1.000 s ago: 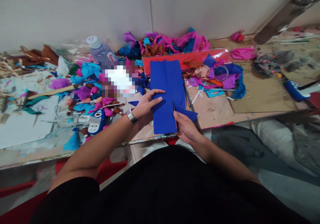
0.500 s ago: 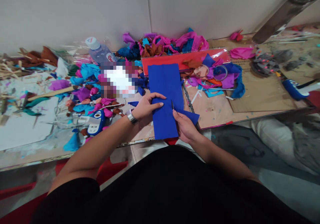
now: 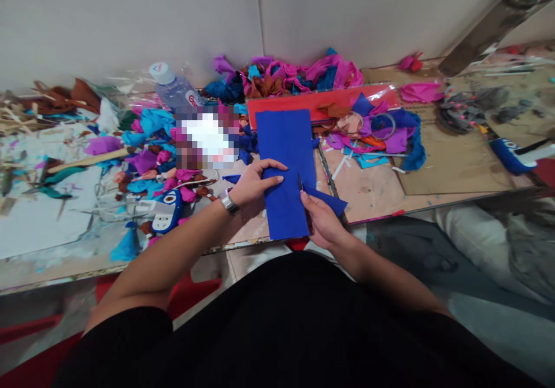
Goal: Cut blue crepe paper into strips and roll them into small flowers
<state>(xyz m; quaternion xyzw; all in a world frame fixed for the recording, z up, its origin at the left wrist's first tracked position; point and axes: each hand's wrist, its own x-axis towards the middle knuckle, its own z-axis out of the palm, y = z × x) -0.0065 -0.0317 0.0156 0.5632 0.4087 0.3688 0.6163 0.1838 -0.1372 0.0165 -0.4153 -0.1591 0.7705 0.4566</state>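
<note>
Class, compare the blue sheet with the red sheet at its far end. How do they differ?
Direction: the blue sheet runs front to back, while the red sheet lies crosswise.
Contact: the left hand touches the blue sheet; no hand touches the red sheet.
Surface: the blue sheet looks matt, the red sheet partly glossy.
Shared: both look longer than wide.

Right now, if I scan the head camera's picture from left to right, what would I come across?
Green-handled tool, clear bottle, silver wristwatch, left hand, blue sheet, right hand, pink crumpled piece, blue-and-white object.
</note>
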